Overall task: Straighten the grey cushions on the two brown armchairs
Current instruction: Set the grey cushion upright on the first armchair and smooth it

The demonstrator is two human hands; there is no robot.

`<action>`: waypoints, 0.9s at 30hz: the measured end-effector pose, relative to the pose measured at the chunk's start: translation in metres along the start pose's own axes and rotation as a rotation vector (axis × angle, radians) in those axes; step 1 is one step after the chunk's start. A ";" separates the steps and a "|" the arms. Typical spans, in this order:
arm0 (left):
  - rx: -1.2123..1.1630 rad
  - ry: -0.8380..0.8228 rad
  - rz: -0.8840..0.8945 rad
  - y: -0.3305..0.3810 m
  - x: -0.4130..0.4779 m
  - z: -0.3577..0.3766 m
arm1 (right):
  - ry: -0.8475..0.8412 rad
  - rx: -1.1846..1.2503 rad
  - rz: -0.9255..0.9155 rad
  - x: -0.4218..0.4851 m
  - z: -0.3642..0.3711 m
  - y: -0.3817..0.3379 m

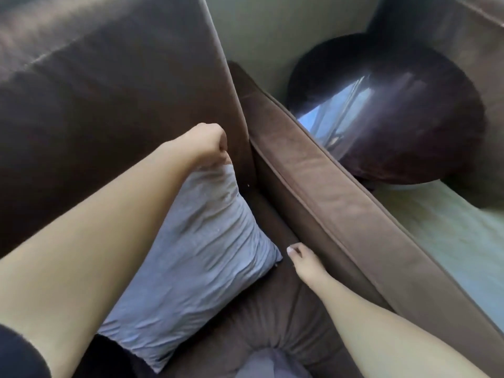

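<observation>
A grey cushion (pixel 196 257) lies tilted on the seat of a brown armchair (pixel 109 91), leaning toward the backrest. My left hand (pixel 207 144) is shut on the cushion's top corner, close to where the backrest meets the armrest (pixel 335 203). My right hand (pixel 302 259) rests against the inner side of the armrest, just right of the cushion's right corner and apart from it; its fingers are curled and mostly hidden. A second armchair shows at the top right edge (pixel 474 45).
A round dark glossy side table (pixel 395 110) stands beyond the armrest, between the two armchairs. Pale floor (pixel 441 236) lies to the right. A bit of grey fabric (pixel 272 364) shows at the seat's front edge.
</observation>
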State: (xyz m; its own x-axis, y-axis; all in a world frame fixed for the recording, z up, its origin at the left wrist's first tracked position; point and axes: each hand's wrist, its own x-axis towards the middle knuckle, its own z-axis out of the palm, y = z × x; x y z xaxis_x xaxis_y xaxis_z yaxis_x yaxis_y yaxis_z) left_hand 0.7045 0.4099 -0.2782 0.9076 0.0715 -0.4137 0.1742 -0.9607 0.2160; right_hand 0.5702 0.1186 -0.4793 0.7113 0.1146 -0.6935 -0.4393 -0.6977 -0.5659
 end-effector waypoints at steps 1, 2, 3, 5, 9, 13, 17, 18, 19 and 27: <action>0.014 -0.002 0.027 -0.003 -0.001 -0.001 | -0.024 0.007 0.006 0.005 0.004 0.008; 0.004 0.005 0.049 -0.006 -0.002 -0.002 | -0.047 0.012 0.011 0.009 0.008 0.014; -0.018 0.014 0.061 -0.010 -0.004 -0.003 | -0.062 0.017 0.009 0.013 0.013 0.017; -0.065 0.019 0.075 -0.017 -0.003 -0.008 | -0.080 0.000 0.016 0.017 0.020 0.018; -0.136 -0.011 0.081 -0.022 0.008 -0.013 | -0.029 -0.039 0.041 0.033 0.032 0.021; -0.258 -0.026 0.052 -0.028 0.021 -0.012 | 0.014 -0.136 -0.005 0.039 0.038 0.014; -0.319 -0.047 0.027 -0.034 0.032 -0.013 | 0.026 -0.249 -0.049 0.046 0.042 0.014; -0.329 -0.052 0.019 -0.036 0.034 -0.013 | 0.013 -0.291 -0.048 0.046 0.042 0.015; -0.343 -0.050 0.013 -0.037 0.037 -0.012 | -0.002 -0.328 -0.043 0.046 0.043 0.018; -0.419 -0.046 0.004 -0.049 0.052 -0.006 | -0.107 -0.538 -0.049 0.030 0.039 0.040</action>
State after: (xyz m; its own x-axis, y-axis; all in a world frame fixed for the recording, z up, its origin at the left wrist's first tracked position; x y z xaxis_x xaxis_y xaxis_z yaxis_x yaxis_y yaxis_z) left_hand 0.7458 0.4623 -0.3052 0.8923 0.0470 -0.4490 0.3195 -0.7684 0.5545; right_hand 0.5523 0.1221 -0.5400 0.6518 0.2080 -0.7293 -0.0447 -0.9495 -0.3107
